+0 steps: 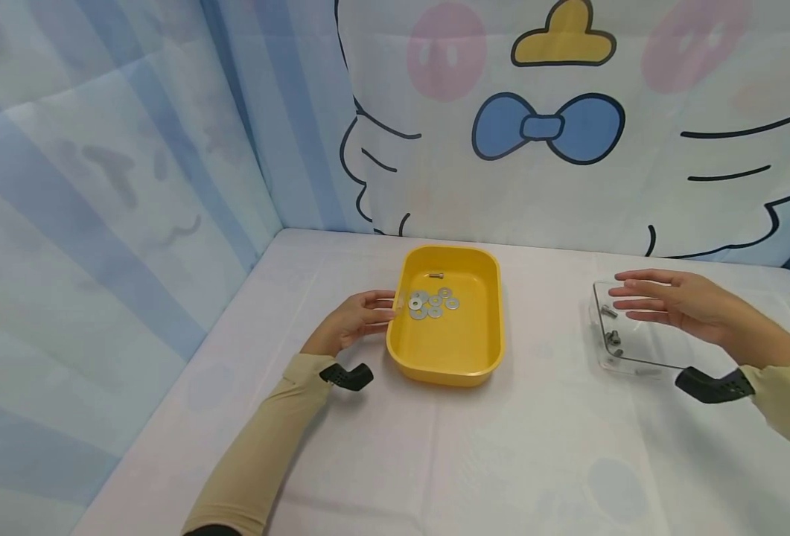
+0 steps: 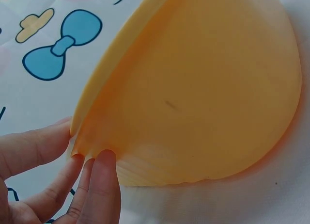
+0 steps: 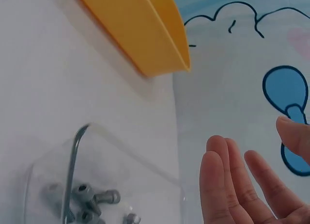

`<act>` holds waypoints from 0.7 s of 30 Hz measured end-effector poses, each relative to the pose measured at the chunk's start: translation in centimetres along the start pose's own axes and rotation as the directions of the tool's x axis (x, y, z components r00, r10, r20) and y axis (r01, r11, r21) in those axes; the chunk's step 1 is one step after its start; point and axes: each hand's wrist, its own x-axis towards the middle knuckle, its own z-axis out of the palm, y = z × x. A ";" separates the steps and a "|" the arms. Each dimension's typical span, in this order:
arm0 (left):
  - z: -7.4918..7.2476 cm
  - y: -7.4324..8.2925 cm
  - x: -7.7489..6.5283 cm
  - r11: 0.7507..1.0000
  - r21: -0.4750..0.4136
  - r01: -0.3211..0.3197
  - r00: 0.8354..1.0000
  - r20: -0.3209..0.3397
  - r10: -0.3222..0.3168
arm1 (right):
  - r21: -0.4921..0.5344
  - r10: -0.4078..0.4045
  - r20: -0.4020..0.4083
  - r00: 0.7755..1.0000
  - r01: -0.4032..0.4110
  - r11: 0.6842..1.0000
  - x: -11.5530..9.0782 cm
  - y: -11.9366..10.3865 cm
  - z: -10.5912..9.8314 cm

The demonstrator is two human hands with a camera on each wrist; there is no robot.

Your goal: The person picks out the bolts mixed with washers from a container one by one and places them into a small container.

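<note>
A yellow tray [image 1: 448, 357] stands at the middle of the table. Several flat metal washers [image 1: 435, 301] and one small screw [image 1: 436, 276] lie in it. My left hand [image 1: 357, 320] pinches the tray's left rim, some fingertips against the outer wall in the left wrist view. Over at the right, my right hand [image 1: 683, 301] is held above a clear plastic box [image 1: 642, 365], its fingers spread and nearly straight with nothing between them. Inside the box are several metal socket-head screws [image 3: 92, 197]; the hand hides part of the box in the head view.
The table [image 1: 535, 447] has a pale cloth over it. Behind it hangs a printed curtain [image 1: 381, 89] with a blue bow tie, and a striped curtain [image 1: 100, 223] closes off the left side. A stretch of table lies between the tray and the box.
</note>
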 end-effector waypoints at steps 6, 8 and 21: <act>0.0 0.0 0.0 1.000 0.000 0.007 1.000 -0.001 -0.007 | 0.066 0.001 0.055 0.998 -0.005 0.998 2.0 -2.7 3.0; 0.0 0.1 0.0 1.000 0.001 0.007 1.000 -0.002 -0.007 | 0.075 0.013 0.057 0.998 -0.017 0.997 2.8 -3.6 4.1; 0.1 0.6 -0.3 0.998 0.053 0.014 1.000 -0.016 -0.013 | 0.073 0.055 0.075 0.996 -0.060 0.995 7.5 -7.2 11.2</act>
